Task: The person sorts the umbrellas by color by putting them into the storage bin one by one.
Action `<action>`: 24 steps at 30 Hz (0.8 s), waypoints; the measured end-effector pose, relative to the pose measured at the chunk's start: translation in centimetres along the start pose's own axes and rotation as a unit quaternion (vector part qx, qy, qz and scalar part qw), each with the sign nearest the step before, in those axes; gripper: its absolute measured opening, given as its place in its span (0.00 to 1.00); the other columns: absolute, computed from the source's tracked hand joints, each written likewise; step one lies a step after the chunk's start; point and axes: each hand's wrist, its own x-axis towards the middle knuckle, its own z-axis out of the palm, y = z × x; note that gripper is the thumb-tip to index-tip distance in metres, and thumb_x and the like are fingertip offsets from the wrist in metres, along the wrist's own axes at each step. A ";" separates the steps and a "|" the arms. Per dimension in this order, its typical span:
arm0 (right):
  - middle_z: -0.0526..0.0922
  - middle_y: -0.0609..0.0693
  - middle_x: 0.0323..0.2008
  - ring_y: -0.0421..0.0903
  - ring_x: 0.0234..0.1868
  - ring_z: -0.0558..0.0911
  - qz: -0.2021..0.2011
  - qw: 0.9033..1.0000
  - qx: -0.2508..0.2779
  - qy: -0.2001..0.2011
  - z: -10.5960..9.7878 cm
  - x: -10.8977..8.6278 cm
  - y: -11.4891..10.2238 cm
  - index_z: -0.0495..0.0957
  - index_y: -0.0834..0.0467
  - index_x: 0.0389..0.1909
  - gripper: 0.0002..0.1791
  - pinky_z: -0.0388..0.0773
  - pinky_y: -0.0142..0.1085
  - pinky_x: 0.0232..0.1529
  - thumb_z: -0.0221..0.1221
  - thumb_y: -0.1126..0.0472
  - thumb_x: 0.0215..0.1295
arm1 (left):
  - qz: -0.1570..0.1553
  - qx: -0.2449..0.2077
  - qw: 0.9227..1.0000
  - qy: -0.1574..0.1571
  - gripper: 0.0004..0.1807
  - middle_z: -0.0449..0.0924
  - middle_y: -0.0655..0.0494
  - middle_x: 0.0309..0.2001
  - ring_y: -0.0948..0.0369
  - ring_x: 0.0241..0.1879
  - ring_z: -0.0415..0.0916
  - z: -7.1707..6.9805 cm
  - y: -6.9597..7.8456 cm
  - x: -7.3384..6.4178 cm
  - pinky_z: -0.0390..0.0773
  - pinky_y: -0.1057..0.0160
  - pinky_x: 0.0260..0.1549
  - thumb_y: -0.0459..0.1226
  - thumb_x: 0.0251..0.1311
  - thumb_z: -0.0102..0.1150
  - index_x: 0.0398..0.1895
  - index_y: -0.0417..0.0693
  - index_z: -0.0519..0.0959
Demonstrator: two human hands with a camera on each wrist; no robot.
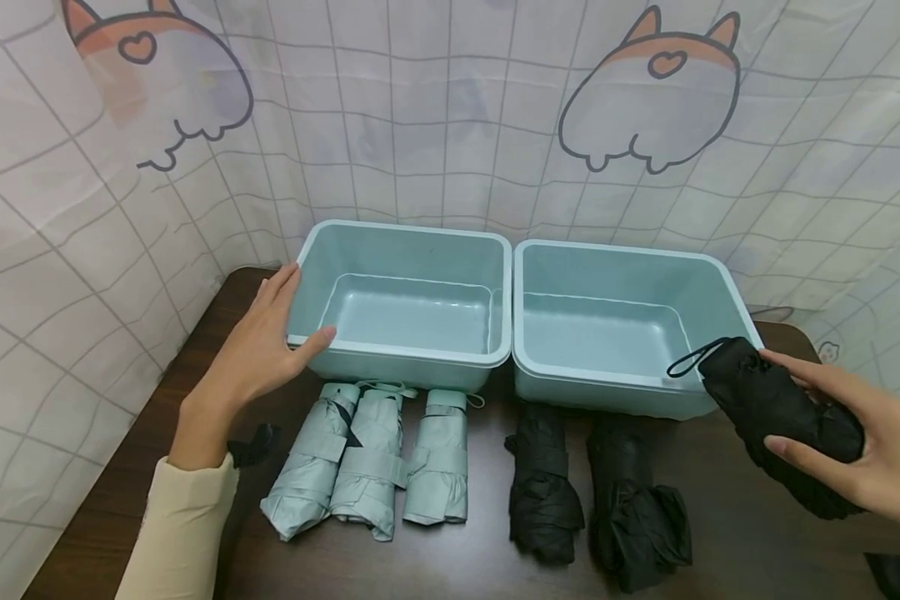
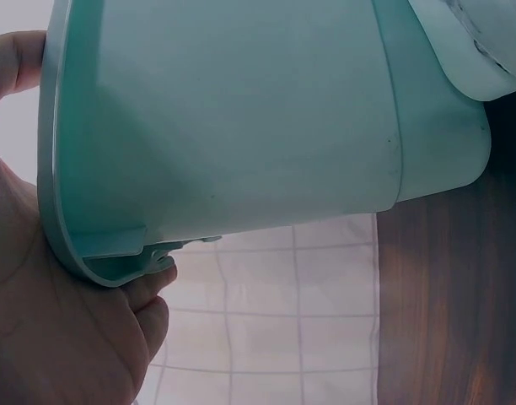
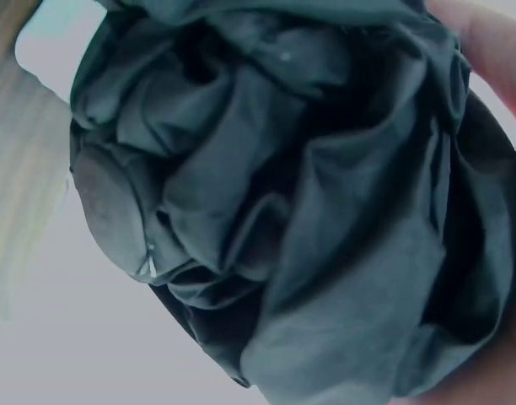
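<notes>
- Right hand [image 1: 866, 450]: fingers and thumb curled round a folded black umbrella [image 1: 783, 417], which it holds clear of the table at the near right corner of the right bin [image 1: 712, 275]. The wrist loop of that umbrella hangs over the bin's near rim
- Right wrist view: crumpled dark fabric of the black umbrella [image 3: 309, 211] fills the frame; a fingertip shows at the upper right edge
- Left hand [image 1: 266, 342]: fingers straight, palm laid against the left outer wall of the left bin [image 1: 412, 242], thumb resting on its near rim. It grips nothing
- Left wrist view: the left hand [image 2: 64, 329] presses the flanged rim of the left bin [image 2: 241, 126] from outside; the bin's wall takes up most of the frame
- Bins: two pale teal open plastic bins stand side by side, touching, at the back of the dark wooden table [image 1: 742, 533]. Nothing lies in either
- In front of the left bin: three folded grey umbrellas [image 1: 375, 458] lie side by side, touching, straps closed
- In front of the right bin: two folded black umbrellas [image 1: 592, 492] lie side by side on the table, just beside each other
- A small black item [image 1: 255, 442] lies just behind the left wrist; what it is cannot be told
- Backdrop: a checked curtain [image 1: 450, 108] with cartoon prints hangs behind and to the left of the table
</notes>
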 end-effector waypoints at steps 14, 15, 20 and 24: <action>0.82 0.73 0.60 0.73 0.51 0.81 -0.024 0.998 -0.044 -0.037 -1.5 4.7 0.5 0.67 0.49 0.80 0.55 0.78 0.53 0.47 0.80 0.60 0.49 | 0.012 0.001 1.000 -0.001 0.54 0.40 0.47 0.88 0.41 0.87 0.41 0.5 0.2 0.5 0.55 0.27 0.77 0.63 0.72 0.54 0.88 0.46 0.42; 0.82 0.72 0.59 0.72 0.49 0.82 -0.030 0.998 -0.049 -0.038 -1.7 5.1 0.5 0.67 0.49 0.80 0.55 0.79 0.49 0.44 0.80 0.60 0.49 | 0.015 0.003 1.000 0.000 0.54 0.41 0.47 0.88 0.41 0.87 0.42 0.4 0.3 0.5 0.56 0.28 0.77 0.63 0.72 0.54 0.88 0.46 0.42; 0.84 0.70 0.58 0.66 0.41 0.85 -0.046 0.995 -0.063 -0.060 -2.2 7.3 0.1 0.68 0.53 0.79 0.55 0.75 0.33 0.30 0.82 0.60 0.46 | 0.019 0.007 1.000 0.001 0.54 0.41 0.44 0.88 0.39 0.86 0.41 0.1 0.2 0.3 0.55 0.27 0.76 0.62 0.72 0.54 0.87 0.44 0.42; 0.85 0.67 0.53 0.51 0.35 0.80 -0.053 0.992 -0.071 -0.087 -2.3 8.9 -0.4 0.69 0.55 0.78 0.54 0.71 0.34 0.27 0.81 0.61 0.46 | 0.013 0.007 1.000 0.000 0.54 0.41 0.45 0.88 0.39 0.87 0.38 -0.2 0.0 -0.1 0.52 0.27 0.77 0.62 0.73 0.54 0.87 0.44 0.42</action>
